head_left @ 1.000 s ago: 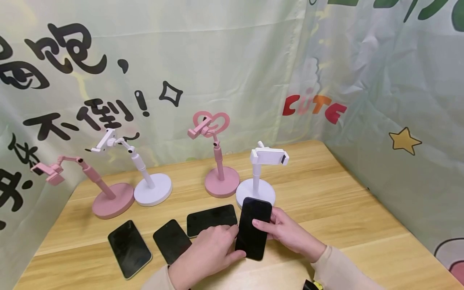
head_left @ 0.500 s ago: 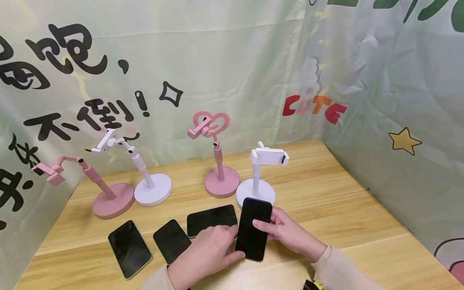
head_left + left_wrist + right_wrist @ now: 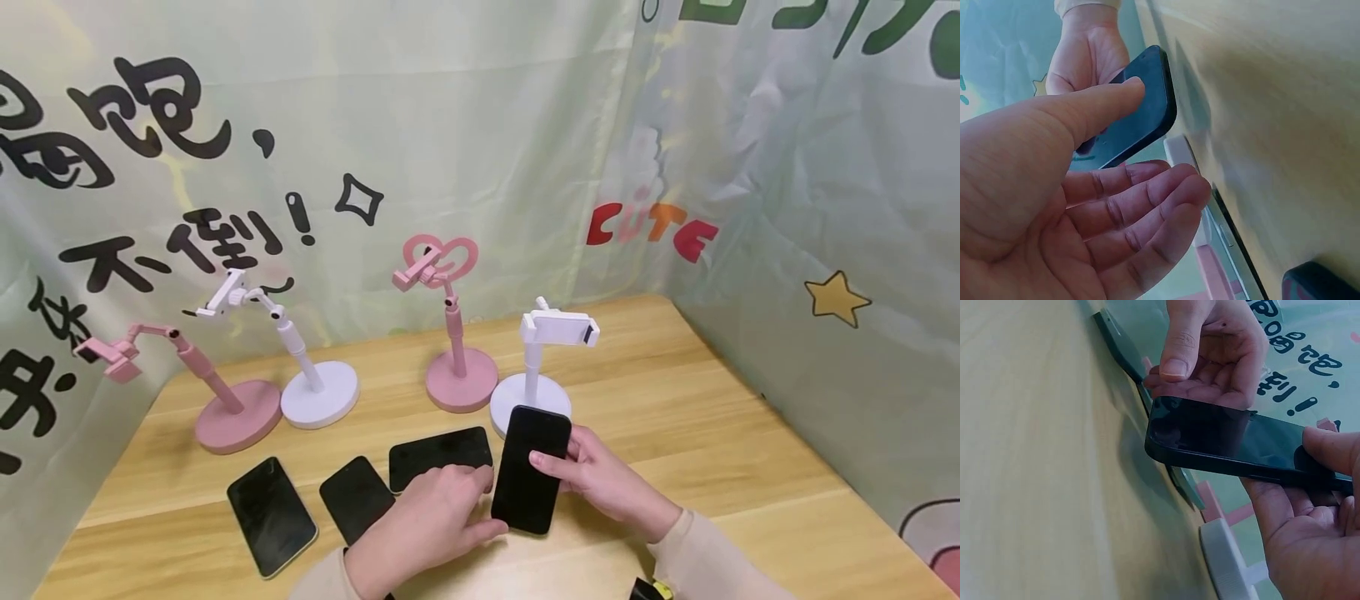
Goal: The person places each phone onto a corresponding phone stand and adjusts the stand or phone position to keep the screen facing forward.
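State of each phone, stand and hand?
Held phone: raised, dark
Leftmost phone: flat, dark
Middle phone: flat, partly hidden
Sideways phone: flat, partly hidden
Left pink stand: upright, empty
Left white stand: upright, empty
Right pink stand: upright, empty
Right white stand: upright, empty
Left hand: relaxed, gripping nothing
Right hand: gripping one phone

From the head, looks forward and down, farthest from the rectangular black glass-fronted phone (image 3: 517, 496). At the wrists, faces it closely from left and right; shares it, bare left hand (image 3: 438, 512) and bare right hand (image 3: 607, 485) between these 2.
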The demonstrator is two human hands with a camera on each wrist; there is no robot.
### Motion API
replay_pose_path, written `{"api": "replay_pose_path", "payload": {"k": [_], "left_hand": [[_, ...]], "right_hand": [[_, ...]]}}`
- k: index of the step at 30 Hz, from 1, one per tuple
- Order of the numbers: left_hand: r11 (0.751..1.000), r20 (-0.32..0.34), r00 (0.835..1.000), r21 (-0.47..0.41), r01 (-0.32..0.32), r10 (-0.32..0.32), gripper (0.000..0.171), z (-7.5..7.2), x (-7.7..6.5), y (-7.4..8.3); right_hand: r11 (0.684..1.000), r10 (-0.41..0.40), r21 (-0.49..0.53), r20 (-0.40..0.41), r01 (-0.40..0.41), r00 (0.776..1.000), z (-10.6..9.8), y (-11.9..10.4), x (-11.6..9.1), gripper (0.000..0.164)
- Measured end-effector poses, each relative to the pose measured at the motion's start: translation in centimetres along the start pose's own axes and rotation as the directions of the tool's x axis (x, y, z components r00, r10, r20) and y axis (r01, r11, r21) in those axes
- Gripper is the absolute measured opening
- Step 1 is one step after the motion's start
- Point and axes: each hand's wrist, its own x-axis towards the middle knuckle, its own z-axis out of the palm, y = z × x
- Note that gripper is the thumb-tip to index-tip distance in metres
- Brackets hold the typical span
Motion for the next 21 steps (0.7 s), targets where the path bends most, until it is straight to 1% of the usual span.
{"api": "replay_pose_path", "payload": {"k": [4, 10, 15, 18, 21], "left_hand": [[1.000, -0.010, 1.000, -0.001, -0.001, 0.001, 0.036, -0.2, -0.1, 0.0], [0.999, -0.006, 1.000, -0.040, -0.004, 0.004, 0.034, -0.6, 0.0, 0.0], [0.997, -0.038, 0.999, -0.072, -0.007, 0.005, 0.032, -0.9, 0.1, -0.6], [0.996, -0.048, 0.999, -0.093, -0.009, 0.004, 0.030, -1.1, 0.2, -1.0], [0.994, -0.061, 0.998, -0.106, -0.016, 0.010, 0.029, -1.3, 0.4, -1.2]], "right_hand": [[0.999, -0.025, -0.040, -0.012, 0.024, 1.000, -0.5, -0.6, 0.0, 0.053], [0.986, -0.095, -0.138, -0.044, 0.088, 0.995, -1.9, -2.6, 0.0, 0.048], [0.964, -0.191, -0.201, -0.058, 0.176, 0.980, -2.6, -4.5, 0.1, 0.043], [0.954, -0.219, -0.226, -0.089, 0.195, 0.972, -3.0, -5.3, -0.1, 0.037], [0.952, -0.237, -0.224, -0.105, 0.209, 0.966, -3.3, -6.1, -0.5, 0.032]]}}
